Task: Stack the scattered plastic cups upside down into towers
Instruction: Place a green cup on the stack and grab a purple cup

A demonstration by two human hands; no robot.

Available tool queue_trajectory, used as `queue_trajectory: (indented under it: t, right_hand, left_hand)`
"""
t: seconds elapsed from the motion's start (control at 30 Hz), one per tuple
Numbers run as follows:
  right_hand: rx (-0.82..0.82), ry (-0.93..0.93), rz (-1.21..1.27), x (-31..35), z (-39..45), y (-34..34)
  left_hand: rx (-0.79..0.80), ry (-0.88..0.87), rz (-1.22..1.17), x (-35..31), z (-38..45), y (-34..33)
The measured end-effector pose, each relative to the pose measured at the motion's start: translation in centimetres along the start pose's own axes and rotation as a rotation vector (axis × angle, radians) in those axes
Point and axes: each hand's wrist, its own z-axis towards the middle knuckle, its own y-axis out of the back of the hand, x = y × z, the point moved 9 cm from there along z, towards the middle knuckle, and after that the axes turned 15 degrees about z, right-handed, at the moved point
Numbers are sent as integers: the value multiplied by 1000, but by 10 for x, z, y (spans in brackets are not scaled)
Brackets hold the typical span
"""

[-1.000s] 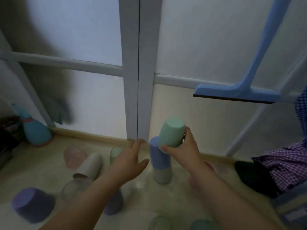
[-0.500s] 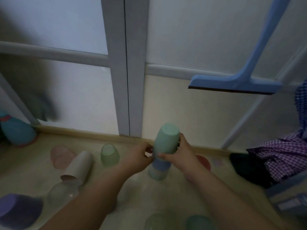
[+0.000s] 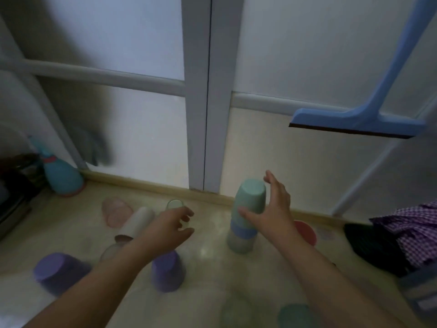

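A tower of three upside-down cups stands on the floor near the door: a mint green cup on top, a blue cup under it, and a pale grey cup at the bottom. My right hand is beside the mint cup with fingers spread, thumb at its lower edge, not gripping it. My left hand hovers open, just in front of a small light green cup. Below my left wrist a purple cup stands upside down.
Scattered around are a pink cup, a white cup on its side, a clear cup, another purple cup, a red cup and a teal cup. A blue squeegee hangs at the right. Checked cloth lies far right.
The mint cup went down onto the blue cup and my right hand let go of it. My left hand left the tower and moved left toward the light green cup.
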Motion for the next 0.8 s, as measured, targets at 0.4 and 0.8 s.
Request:
queue_trajectory:
  t: [0.4,0.8]
  right_hand:
    - [464,107,-140,25,-53,-125]
    - [503,-121,-61,-29,-56,-150]
  left_hand:
    - [141,146,186,50,-68,-35]
    - [-52,271,-196,63,-74,-36]
